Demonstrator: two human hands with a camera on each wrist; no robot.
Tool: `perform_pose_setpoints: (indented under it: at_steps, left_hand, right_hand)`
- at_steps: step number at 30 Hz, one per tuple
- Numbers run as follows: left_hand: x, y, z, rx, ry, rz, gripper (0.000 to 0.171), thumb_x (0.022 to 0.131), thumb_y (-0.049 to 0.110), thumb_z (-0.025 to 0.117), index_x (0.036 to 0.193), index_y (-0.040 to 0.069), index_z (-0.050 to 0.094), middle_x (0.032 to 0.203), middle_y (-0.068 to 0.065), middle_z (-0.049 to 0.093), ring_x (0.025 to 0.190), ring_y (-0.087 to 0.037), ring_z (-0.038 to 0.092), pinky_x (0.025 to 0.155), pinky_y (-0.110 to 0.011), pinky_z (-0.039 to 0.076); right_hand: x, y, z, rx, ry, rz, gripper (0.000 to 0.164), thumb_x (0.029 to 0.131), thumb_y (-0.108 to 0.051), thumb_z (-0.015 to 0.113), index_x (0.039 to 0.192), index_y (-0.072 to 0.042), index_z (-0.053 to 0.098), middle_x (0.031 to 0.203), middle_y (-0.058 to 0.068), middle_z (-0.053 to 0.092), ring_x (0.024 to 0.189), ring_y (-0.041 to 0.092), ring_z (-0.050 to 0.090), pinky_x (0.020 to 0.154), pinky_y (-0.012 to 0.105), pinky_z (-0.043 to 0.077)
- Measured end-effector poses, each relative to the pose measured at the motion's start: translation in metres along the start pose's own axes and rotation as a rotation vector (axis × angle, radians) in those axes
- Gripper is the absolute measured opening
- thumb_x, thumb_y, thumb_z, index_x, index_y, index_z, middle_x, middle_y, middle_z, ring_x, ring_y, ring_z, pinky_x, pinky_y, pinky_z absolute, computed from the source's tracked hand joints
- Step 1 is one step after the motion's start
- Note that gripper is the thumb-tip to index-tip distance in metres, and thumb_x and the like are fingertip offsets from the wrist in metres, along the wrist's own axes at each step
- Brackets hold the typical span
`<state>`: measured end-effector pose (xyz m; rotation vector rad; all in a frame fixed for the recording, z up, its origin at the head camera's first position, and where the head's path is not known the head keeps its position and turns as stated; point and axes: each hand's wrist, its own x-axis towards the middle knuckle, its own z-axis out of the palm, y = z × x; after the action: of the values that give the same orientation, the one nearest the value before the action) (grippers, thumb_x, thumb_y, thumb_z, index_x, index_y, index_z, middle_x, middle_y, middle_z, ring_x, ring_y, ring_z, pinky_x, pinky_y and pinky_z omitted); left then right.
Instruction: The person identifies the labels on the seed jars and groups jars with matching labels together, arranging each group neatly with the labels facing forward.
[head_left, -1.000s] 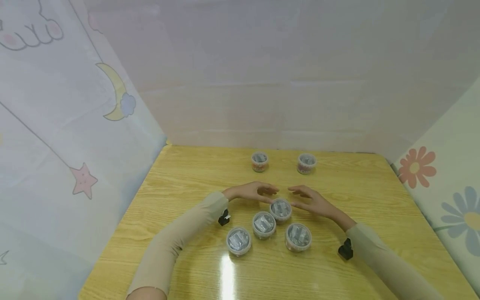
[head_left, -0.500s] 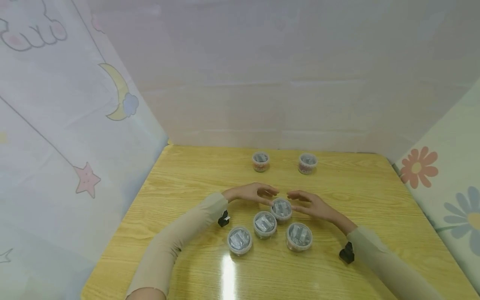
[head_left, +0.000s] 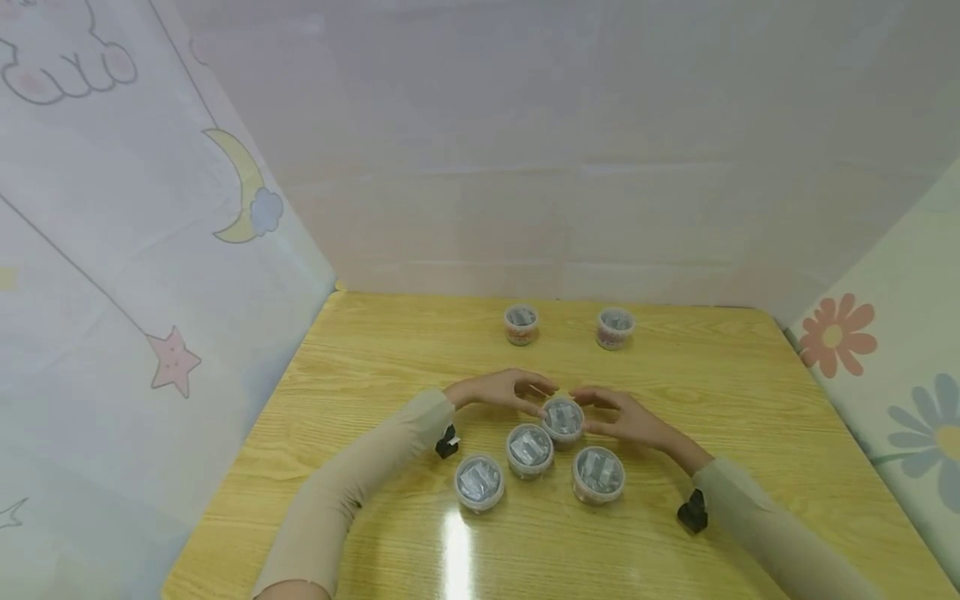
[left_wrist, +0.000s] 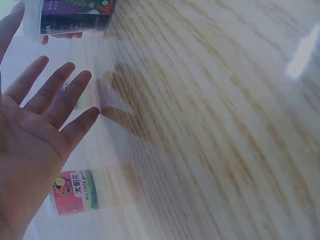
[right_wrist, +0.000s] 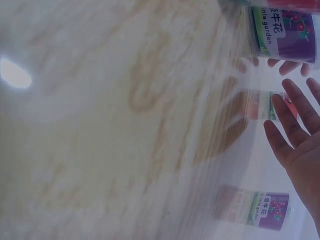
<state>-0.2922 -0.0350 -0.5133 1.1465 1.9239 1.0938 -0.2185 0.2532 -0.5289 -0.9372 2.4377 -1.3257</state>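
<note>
A small round tub point(head_left: 562, 419) with a clear lid and a silvery packet under it stands between the two hands. On its left, my left hand point(head_left: 504, 390) has its thumb right at the rim, and its other fingers reach behind the tub. From the right, my right hand point(head_left: 626, 417) brings its thumb to the opposite side. Both wrist views show the fingers of the left hand point(left_wrist: 35, 125) and right hand point(right_wrist: 302, 140) spread and fairly straight. A purple flower label point(right_wrist: 290, 32) is on the tub in the right wrist view.
Three similar tubs sit nearer the person: one touching distance away point(head_left: 529, 450), one at left point(head_left: 479, 483), one at right point(head_left: 597, 475). Toward the back wall are an orange-labelled tub point(head_left: 521, 325) and a purple-labelled tub point(head_left: 615, 328). Printed sheets surround the wooden table point(head_left: 390, 333).
Both hands have shifted slightly toward the person, the right one more and a little leftward, its fingers nearer the tub. The tubs stay practically where they were.
</note>
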Motion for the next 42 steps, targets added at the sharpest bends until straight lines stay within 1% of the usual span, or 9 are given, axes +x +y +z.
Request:
perform_pose_setpoints:
  at_steps: [10,14,18,20,23,26,30,36,42]
  left_hand:
    - [-0.001,0.0,0.006,0.004,-0.018,-0.016,0.062,0.091,0.021,0.071,0.146,0.01,0.043,0.145,-0.006,0.047,0.129,-0.018,0.049,0.106,-0.028,0.039]
    - [-0.001,0.0,0.007,-0.008,-0.022,-0.008,0.06,0.092,0.017,0.071,0.145,0.009,0.044,0.144,-0.003,0.048,0.128,-0.013,0.049,0.105,-0.027,0.039]
    - [0.001,-0.001,0.007,-0.008,-0.025,0.008,0.054,0.091,0.015,0.072,0.14,0.008,0.05,0.14,-0.003,0.051,0.126,-0.013,0.049,0.104,-0.026,0.04]
    - [0.002,-0.001,0.007,0.003,-0.022,0.012,0.051,0.09,0.015,0.072,0.137,0.009,0.053,0.138,-0.003,0.053,0.126,-0.013,0.05,0.104,-0.025,0.041]
    - [0.003,-0.001,0.007,0.012,-0.016,0.019,0.049,0.09,0.016,0.072,0.136,0.01,0.055,0.136,-0.001,0.055,0.125,-0.012,0.051,0.103,-0.025,0.041]
    - [0.003,-0.001,0.006,0.014,-0.013,0.016,0.049,0.09,0.017,0.072,0.136,0.01,0.055,0.136,-0.001,0.055,0.124,-0.011,0.051,0.103,-0.025,0.042]
    - [0.003,0.0,0.005,0.005,-0.014,0.026,0.049,0.091,0.016,0.072,0.136,0.009,0.055,0.136,-0.002,0.055,0.124,-0.012,0.052,0.103,-0.026,0.042]
    - [0.002,-0.002,0.005,-0.017,-0.008,0.043,0.05,0.091,0.013,0.071,0.138,0.007,0.054,0.137,-0.003,0.056,0.122,-0.011,0.053,0.102,-0.026,0.043]
    - [0.001,-0.002,0.005,-0.038,0.004,0.068,0.051,0.093,0.011,0.068,0.14,0.005,0.051,0.138,-0.004,0.055,0.123,-0.012,0.053,0.103,-0.026,0.042]
  right_hand:
    - [-0.001,-0.003,0.006,0.021,-0.03,0.017,0.054,0.091,-0.021,0.071,0.14,-0.013,0.051,0.134,0.004,0.056,0.123,0.028,0.052,0.105,0.057,0.037]
    - [-0.001,-0.001,0.007,0.025,-0.036,0.007,0.053,0.09,-0.021,0.072,0.139,-0.015,0.051,0.134,0.003,0.056,0.123,0.027,0.052,0.104,0.059,0.038]
    - [0.0,0.0,0.009,0.026,-0.037,-0.007,0.054,0.089,-0.021,0.073,0.139,-0.016,0.051,0.134,0.002,0.056,0.121,0.023,0.053,0.102,0.058,0.039]
    - [0.0,-0.004,0.009,0.032,-0.032,-0.014,0.056,0.089,-0.019,0.074,0.14,-0.014,0.051,0.134,0.004,0.055,0.119,0.023,0.054,0.102,0.059,0.04]
    - [0.001,-0.021,0.006,0.045,-0.028,-0.021,0.056,0.088,-0.015,0.074,0.138,-0.006,0.051,0.133,0.009,0.056,0.117,0.025,0.055,0.1,0.061,0.039]
    - [0.001,-0.023,0.006,0.044,-0.026,-0.017,0.056,0.088,-0.012,0.074,0.137,-0.001,0.05,0.132,0.014,0.056,0.117,0.03,0.055,0.1,0.064,0.038]
    - [0.002,-0.004,0.008,0.029,-0.019,-0.028,0.057,0.087,-0.011,0.074,0.139,-0.006,0.05,0.134,0.012,0.055,0.118,0.032,0.054,0.1,0.063,0.038]
    - [0.003,-0.002,0.006,0.024,-0.012,-0.044,0.056,0.088,-0.014,0.074,0.139,-0.013,0.052,0.135,0.006,0.055,0.118,0.025,0.055,0.099,0.06,0.041]
    - [0.005,-0.002,0.004,0.014,0.009,-0.047,0.057,0.088,-0.018,0.075,0.139,-0.013,0.051,0.133,0.008,0.057,0.117,0.027,0.056,0.096,0.061,0.043]
